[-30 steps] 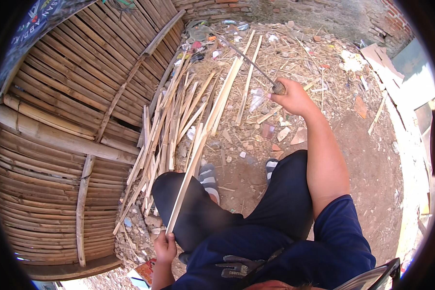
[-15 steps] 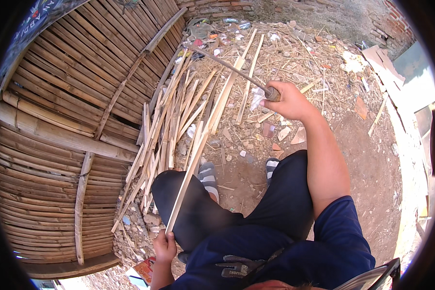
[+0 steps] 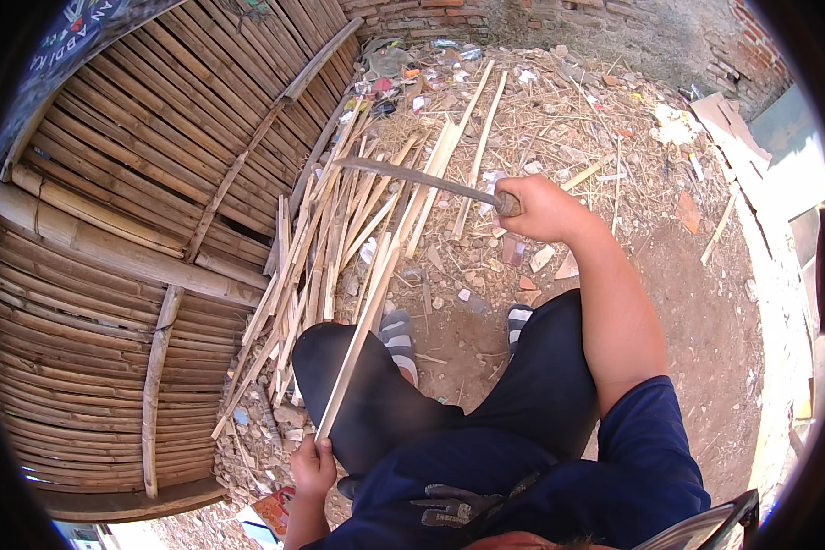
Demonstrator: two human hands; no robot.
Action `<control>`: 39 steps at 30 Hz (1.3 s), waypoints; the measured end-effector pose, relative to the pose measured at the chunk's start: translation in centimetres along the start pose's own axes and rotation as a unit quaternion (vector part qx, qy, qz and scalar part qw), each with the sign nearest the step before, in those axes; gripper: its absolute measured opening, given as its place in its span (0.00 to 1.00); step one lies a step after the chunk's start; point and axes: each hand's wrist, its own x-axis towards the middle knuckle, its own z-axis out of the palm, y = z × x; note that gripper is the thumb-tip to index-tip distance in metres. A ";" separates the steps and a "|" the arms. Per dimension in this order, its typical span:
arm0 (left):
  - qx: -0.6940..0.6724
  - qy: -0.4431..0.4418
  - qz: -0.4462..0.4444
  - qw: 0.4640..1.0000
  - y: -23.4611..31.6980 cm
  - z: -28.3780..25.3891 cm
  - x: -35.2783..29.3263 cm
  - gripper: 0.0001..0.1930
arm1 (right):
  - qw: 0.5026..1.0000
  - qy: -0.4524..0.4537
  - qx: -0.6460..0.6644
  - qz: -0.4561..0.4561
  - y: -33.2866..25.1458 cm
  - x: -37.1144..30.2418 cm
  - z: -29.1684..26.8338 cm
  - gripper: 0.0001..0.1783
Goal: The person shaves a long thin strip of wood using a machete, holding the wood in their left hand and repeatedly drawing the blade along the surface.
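Note:
My left hand [image 3: 313, 467], low at the left beside my thigh, grips the near end of a long pale bamboo strip [image 3: 354, 353]. The strip runs away from me across my left knee, toward other pale strips [image 3: 438, 165] farther off. My right hand [image 3: 539, 209] is wrapped round the short wooden handle of a machete [image 3: 422, 176] ahead of my right knee. Its long, slightly curved dark blade points left, crossing over the strips in the picture. Whether the blade touches any of them I cannot tell.
A heap of split bamboo [image 3: 316, 243] lies on the left along a slatted bamboo wall [image 3: 92, 238]. Straw, stones and litter [image 3: 559, 119] cover the ground ahead, up to a brick wall [image 3: 605, 27]. Boards [image 3: 729, 128] lean at the far right. My socked feet [image 3: 398, 337] are between.
My right hand has come slightly nearer and to the left. The machete blade has swung down toward me, from beyond the heap to across it. My left hand and its strip stay put.

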 end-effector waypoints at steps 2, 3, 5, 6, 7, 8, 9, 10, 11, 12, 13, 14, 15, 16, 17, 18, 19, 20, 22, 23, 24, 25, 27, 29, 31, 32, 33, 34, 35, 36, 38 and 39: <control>-0.009 0.004 0.000 1.000 0.2 0.2 0.0 0.17 | 0.998 -0.059 -0.020 -0.031 -2.0 -0.3 0.5 0.16; -0.010 0.003 -0.001 1.000 0.2 0.2 0.0 0.17 | 0.996 -0.073 -0.025 -0.041 -2.6 -0.5 0.7 0.16; -0.011 0.005 -0.003 1.000 0.4 0.1 -0.2 0.17 | 0.994 -0.107 -0.013 -0.027 -3.1 -0.6 -0.2 0.16; -0.008 0.009 0.001 1.000 0.4 0.1 -0.2 0.17 | 0.997 -0.073 0.002 0.005 -2.1 -0.3 -0.5 0.17; -0.006 0.014 0.006 1.000 0.4 0.1 -0.2 0.17 | 0.998 -0.040 0.018 0.038 -0.4 0.0 -0.7 0.18; -0.006 0.020 0.011 1.000 0.5 0.3 0.0 0.17 | 0.997 -0.005 0.030 0.070 0.5 0.1 -1.1 0.19; 0.004 0.015 0.011 1.000 0.4 0.2 0.1 0.17 | 0.995 0.060 0.024 0.076 1.2 0.1 -1.2 0.20; 0.013 0.010 0.012 1.000 0.3 -0.1 0.1 0.17 | 0.996 0.045 0.018 0.074 1.6 0.2 -1.1 0.20; 0.023 0.004 0.010 1.000 0.2 -0.2 0.0 0.17 | 0.997 0.027 0.014 0.073 1.2 0.2 -1.1 0.20; 0.014 0.007 0.010 1.000 0.1 0.0 0.0 0.16 | 0.997 0.010 0.010 0.071 0.6 0.3 -1.1 0.20; 0.004 0.011 0.010 1.000 -0.1 0.3 0.0 0.16 | 0.998 -0.026 0.000 0.057 -0.4 0.2 -0.6 0.20; -0.003 0.012 0.009 1.000 -0.3 0.4 -0.1 0.16 | 0.999 -0.050 -0.008 0.010 -1.4 0.2 0.4 0.19; -0.008 0.011 0.008 1.000 -0.3 0.5 -0.1 0.16 | 0.997 -0.074 -0.015 -0.034 -2.3 0.0 1.3 0.18; -0.013 0.010 0.006 1.000 -0.2 0.5 -0.2 0.16 | 0.992 -0.098 -0.023 -0.078 -2.6 -0.2 1.8 0.18; -0.018 0.014 0.005 1.000 0.0 0.5 -0.2 0.16 | 0.991 -0.104 -0.019 -0.078 -2.6 -0.2 1.7 0.18; -0.019 0.016 0.004 1.000 0.3 0.5 -0.1 0.17 | 0.991 -0.110 -0.014 -0.079 -2.6 -0.2 1.4 0.18; -0.020 0.019 0.004 1.000 0.7 0.4 0.0 0.17 | 0.990 -0.116 -0.010 -0.080 -2.4 -0.1 1.2 0.18; -0.022 0.020 0.005 1.000 0.9 0.2 0.0 0.17 | 0.997 -0.076 0.002 -0.032 -1.6 -0.1 0.9 0.18; 0.004 0.022 0.011 1.000 0.5 0.1 0.0 0.17 | 0.998 0.009 0.025 0.057 1.4 0.6 0.1 0.18; 0.015 0.023 0.014 1.000 0.3 0.1 0.1 0.17 | 0.997 0.015 0.019 0.076 1.7 0.7 -0.6 0.23; 0.012 0.020 0.015 1.000 0.2 0.0 0.1 0.17 | 0.997 0.005 0.018 0.070 1.7 0.8 -0.6 0.23; 0.009 0.016 0.017 1.000 0.2 -0.1 0.2 0.17 | 0.998 -0.004 0.017 0.064 1.4 0.8 -0.5 0.23; 0.001 0.017 0.018 1.000 0.0 0.1 0.1 0.17 | 0.999 -0.044 0.018 0.026 -0.2 0.6 0.6 0.22; -0.010 0.024 0.020 0.999 -0.3 0.6 0.0 0.17 | 0.993 -0.108 -0.027 -0.038 -2.9 0.4 1.8 0.20; -0.017 0.012 0.006 1.000 -0.7 0.6 -0.2 0.17 | 0.986 -0.144 -0.039 -0.068 -3.5 0.0 1.8 0.19; -0.021 0.009 -0.002 1.000 -0.8 0.5 -0.3 0.17 | 0.986 -0.147 -0.031 -0.070 -3.6 -0.1 1.6 0.20; -0.018 0.015 0.003 1.000 -0.8 0.6 -0.4 0.17 | 0.986 -0.150 -0.023 -0.072 -3.7 -0.2 1.4 0.20; -0.016 0.021 0.008 1.000 -0.8 0.7 -0.3 0.17 | 0.993 -0.113 -0.012 -0.044 -2.8 0.0 1.4 0.20; -0.013 0.025 0.016 0.999 -0.7 0.7 -0.1 0.18 | 0.997 -0.073 -0.002 -0.012 -1.1 0.3 1.1 0.20; -0.008 0.024 0.017 1.000 -0.3 0.5 0.0 0.18 | 0.999 -0.032 0.008 0.016 0.0 0.6 0.6 0.20; 0.004 0.019 0.019 1.000 0.5 -0.1 0.2 0.17 | 0.999 -0.009 0.006 0.041 0.5 0.8 0.3 0.21; 0.001 0.017 0.016 1.000 0.4 0.0 0.2 0.18 | 0.999 -0.022 0.008 0.040 0.2 0.9 0.4 0.21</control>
